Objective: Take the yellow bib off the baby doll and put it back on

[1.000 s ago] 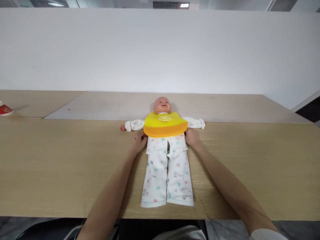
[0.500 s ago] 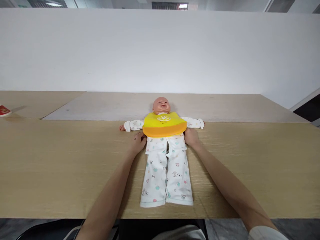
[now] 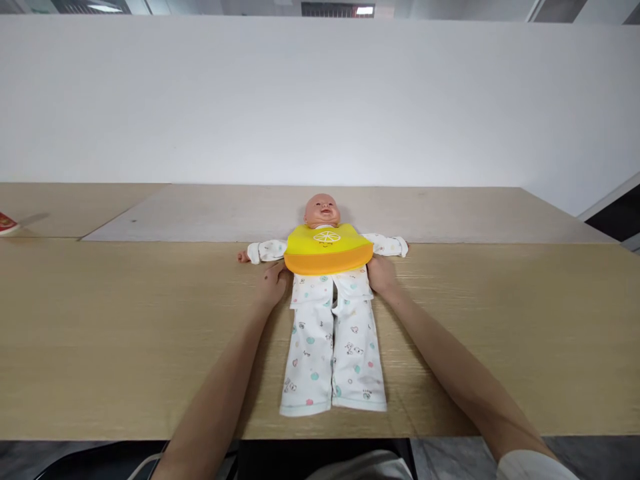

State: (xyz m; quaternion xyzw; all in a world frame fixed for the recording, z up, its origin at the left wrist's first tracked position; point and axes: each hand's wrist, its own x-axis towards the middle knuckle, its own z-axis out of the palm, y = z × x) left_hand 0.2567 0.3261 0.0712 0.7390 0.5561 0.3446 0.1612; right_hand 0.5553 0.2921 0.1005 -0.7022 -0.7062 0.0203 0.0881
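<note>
A baby doll (image 3: 323,210) lies on its back on the wooden table (image 3: 125,320), arms spread. It wears a white patterned shirt, white patterned trousers (image 3: 333,353) and a yellow and orange bib (image 3: 327,252). My left hand (image 3: 273,283) rests against the doll's left side at the waist, just under the bib's edge. My right hand (image 3: 381,273) is pressed to the other side of the waist. The fingers of both hands curl against the clothing; their tips are partly hidden.
A white partition wall stands behind the table. A red and white object (image 3: 6,223) lies at the far left edge. The table's front edge runs along the bottom, with a dark chair (image 3: 100,460) below it.
Both hands stay at the doll's waist, almost still. The view has shifted slightly, so everything sits a little lower and to the left.
</note>
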